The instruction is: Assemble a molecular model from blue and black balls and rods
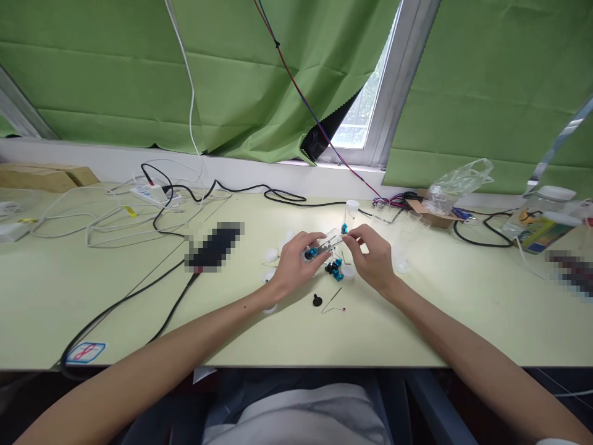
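Note:
Over the middle of the table, my left hand [296, 259] is closed around a clear plastic piece [332, 237] with a blue-and-black part [311, 253] at its near end. My right hand [373, 254] pinches at the far right end of that piece; what lies between its fingertips is too small to make out. Just beyond those fingertips is a small blue part [344, 228] with a thin wire rising from it. Below the hands lie several blue and black parts [334, 269], a white round cap [347, 272], a black knob [317, 300] and a thin bent wire [331, 301].
A dark, pixelated flat device [215, 246] with a black cable lies to the left. Behind it are a white power strip [152, 194] and tangled cables. At the back right stand a cardboard box [438, 217] with a clear plastic bag [458, 185] and a lidded jar [546, 204].

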`<state>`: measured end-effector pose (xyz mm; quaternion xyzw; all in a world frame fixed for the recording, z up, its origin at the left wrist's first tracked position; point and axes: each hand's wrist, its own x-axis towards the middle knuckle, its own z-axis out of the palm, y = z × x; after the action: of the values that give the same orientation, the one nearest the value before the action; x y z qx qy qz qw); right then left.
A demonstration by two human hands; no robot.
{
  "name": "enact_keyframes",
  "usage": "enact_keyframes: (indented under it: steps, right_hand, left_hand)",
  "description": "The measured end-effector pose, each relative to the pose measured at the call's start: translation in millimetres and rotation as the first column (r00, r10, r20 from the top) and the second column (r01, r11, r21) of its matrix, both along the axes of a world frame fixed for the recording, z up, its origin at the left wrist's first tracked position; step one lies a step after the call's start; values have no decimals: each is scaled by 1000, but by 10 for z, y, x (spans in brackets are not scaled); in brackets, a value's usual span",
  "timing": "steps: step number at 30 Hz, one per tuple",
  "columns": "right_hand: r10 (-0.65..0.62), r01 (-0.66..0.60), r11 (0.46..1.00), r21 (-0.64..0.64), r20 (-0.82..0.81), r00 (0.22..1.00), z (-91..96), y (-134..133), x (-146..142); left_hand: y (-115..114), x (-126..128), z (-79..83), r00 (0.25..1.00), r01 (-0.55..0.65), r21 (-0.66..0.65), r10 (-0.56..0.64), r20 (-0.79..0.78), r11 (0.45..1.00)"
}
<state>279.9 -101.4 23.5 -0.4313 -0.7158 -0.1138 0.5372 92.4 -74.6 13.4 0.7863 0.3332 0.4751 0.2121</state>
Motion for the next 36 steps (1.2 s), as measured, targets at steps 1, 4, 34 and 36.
enact_keyframes:
  steps: [1,4,34,36]
  right_hand:
    - [1,-1,1000,3,-1,1000,5,-2,-2]
    - [22,-22,999,24,-15,1000,19,-8,-3]
    - [27,504,698,-509,722,692,-5,-86,45]
    - [37,502,692,-518,721,692,7,-112,33]
  left_hand:
    - [-3,1,2,1000,0,-4,0,3,1000]
    - [-9,4,4,1000,-3,-25,3,21,1000]
    - [112,12,44,846,153,-469,130,518,870]
    - [118,9,36,843,149,-467,135,520,872]
